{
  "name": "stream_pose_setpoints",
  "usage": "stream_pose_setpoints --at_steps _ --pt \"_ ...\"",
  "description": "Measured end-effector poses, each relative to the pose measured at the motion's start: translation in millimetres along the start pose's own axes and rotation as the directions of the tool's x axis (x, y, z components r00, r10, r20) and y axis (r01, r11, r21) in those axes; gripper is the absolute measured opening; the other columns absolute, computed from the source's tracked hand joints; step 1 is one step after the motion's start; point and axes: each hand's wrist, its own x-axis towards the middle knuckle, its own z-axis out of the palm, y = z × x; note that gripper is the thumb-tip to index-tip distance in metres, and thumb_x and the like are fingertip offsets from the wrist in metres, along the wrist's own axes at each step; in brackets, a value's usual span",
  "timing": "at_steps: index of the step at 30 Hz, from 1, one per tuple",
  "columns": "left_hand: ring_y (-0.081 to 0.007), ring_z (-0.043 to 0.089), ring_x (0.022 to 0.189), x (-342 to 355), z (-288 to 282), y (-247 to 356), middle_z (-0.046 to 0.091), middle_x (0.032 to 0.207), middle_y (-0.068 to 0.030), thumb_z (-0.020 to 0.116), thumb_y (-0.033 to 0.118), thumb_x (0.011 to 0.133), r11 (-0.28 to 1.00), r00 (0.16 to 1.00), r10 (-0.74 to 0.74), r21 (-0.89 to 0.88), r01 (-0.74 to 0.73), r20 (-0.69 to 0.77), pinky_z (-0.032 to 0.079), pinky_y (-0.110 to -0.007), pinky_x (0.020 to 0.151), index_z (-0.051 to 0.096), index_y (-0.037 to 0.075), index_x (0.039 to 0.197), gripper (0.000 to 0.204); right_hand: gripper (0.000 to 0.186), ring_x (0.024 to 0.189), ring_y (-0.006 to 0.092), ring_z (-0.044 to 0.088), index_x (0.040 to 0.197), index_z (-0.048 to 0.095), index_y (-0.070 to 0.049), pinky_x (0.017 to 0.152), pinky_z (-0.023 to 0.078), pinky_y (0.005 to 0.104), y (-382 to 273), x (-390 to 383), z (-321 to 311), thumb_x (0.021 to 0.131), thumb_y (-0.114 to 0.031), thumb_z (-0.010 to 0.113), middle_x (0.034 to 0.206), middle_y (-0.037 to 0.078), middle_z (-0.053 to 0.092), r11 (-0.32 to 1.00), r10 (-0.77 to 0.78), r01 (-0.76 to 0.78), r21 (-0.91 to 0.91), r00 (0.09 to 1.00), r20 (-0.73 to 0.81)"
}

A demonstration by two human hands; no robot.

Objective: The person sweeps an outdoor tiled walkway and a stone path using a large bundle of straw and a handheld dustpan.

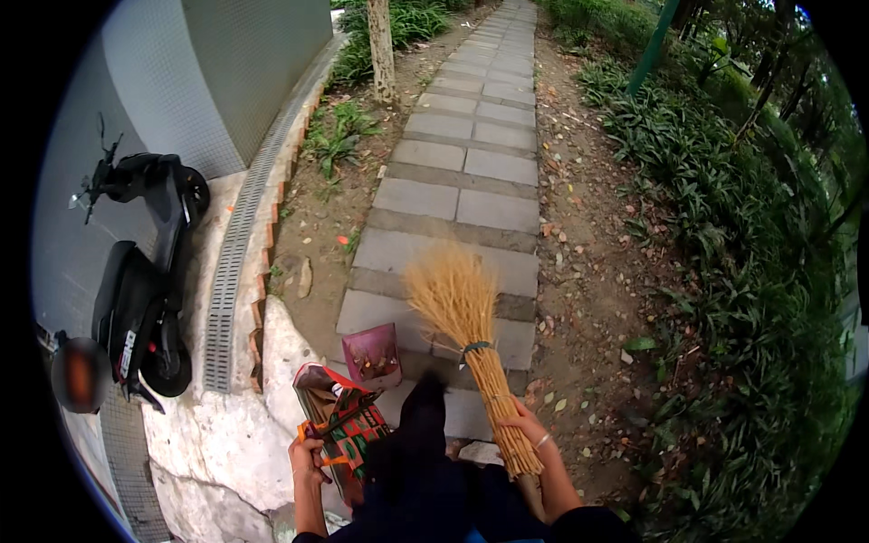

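My right hand (523, 427) is wrapped round the bundled stalks of a straw broom (462, 312). The broom's bristles fan out away from me over the paving, and a dark band ties the bundle partway along. My left hand (309, 460) is closed on the orange handles of a red, green and black shopping bag (358, 434), which hangs partly open. Just beyond the bag is a pinkish-purple dustpan (372, 356) with small bits like leaves in it. Whether my left hand also holds the dustpan cannot be seen, as the bag covers that part.
A path of grey slabs (496, 167) runs ahead, with leaf-strewn soil (588, 271) and dense plants (715, 217) on the right. A black scooter (145, 281) stands at left beside a drain grate (237, 262). Pale rock (217, 443) lies near my left arm; a tree trunk (381, 50) rises ahead.
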Motion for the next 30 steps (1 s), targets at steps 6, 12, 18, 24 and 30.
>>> stream_pose_setpoints --at_steps 6,12,18,24,30 --pt "-0.01 0.029 0.032 84.0 133.6 122.2 0.038 0.047 0.0002 0.053 -0.001 0.061 1.0 0.994 -0.015 -0.012 0.016 0.111 0.022 -0.024 0.03 0.045 0.006 0.063 0.011 0.054 0.078 0.0195 0.059 0.12 0.045 -0.008 0.065 0.049 0.033 -148.4 88.4 -61.0 0.069 -0.003 0.06 0.095 0.008 0.059 0.989 -0.025 -0.011 -0.147 0.971 -0.238" --pt "-0.0077 0.025 0.031 141.2 268.5 235.2 0.035 0.048 0.002 0.052 0.001 0.06 0.997 0.989 -0.043 0.064 0.034 0.144 0.019 -0.022 0.029 0.045 0.008 0.066 0.012 0.046 0.067 0.0261 0.059 0.113 0.046 -0.005 0.057 0.051 0.039 -253.4 129.9 -210.9 0.07 -0.014 0.058 0.087 0.012 0.057 0.939 -0.291 0.344 0.007 0.805 -0.518" --pt "-0.0091 0.026 0.03 218.3 397.9 323.9 0.036 0.047 0.0014 0.051 0.0 0.061 0.997 0.997 0.027 0.069 -0.031 0.071 0.02 -0.024 0.029 0.043 0.009 0.064 0.012 0.036 0.055 0.0296 0.058 0.094 0.049 0.001 0.043 0.05 0.0375 -456.2 212.8 -147.6 0.067 -0.023 0.055 0.067 0.017 0.057 0.81 -0.195 0.444 0.382 0.819 -0.539" --pt "-0.0114 0.027 0.029 267.0 537.1 432.5 0.037 0.045 -0.0003 0.055 0.0 0.06 0.994 0.998 0.063 0.09 -0.063 0.006 0.021 -0.026 0.03 0.043 0.008 0.06 0.014 0.036 0.056 0.0287 0.059 0.092 0.049 0.002 0.046 0.05 0.0358 -595.5 340.6 -126.3 0.069 -0.025 0.056 0.07 0.014 0.057 0.815 -0.267 0.49 0.309 0.791 -0.551" --pt "-0.0123 0.03 0.031 339.0 647.9 515.4 0.04 0.046 -0.002 0.054 -0.003 0.059 0.995 0.996 0.087 0.039 -0.087 -0.008 0.022 -0.025 0.031 0.046 0.005 0.06 0.011 0.045 0.056 0.0279 0.059 0.104 0.046 0.001 0.047 0.051 0.0354 -734.5 479.1 -59.0 0.069 -0.026 0.056 0.075 0.015 0.057 0.887 -0.283 0.371 0.276 0.907 -0.31"
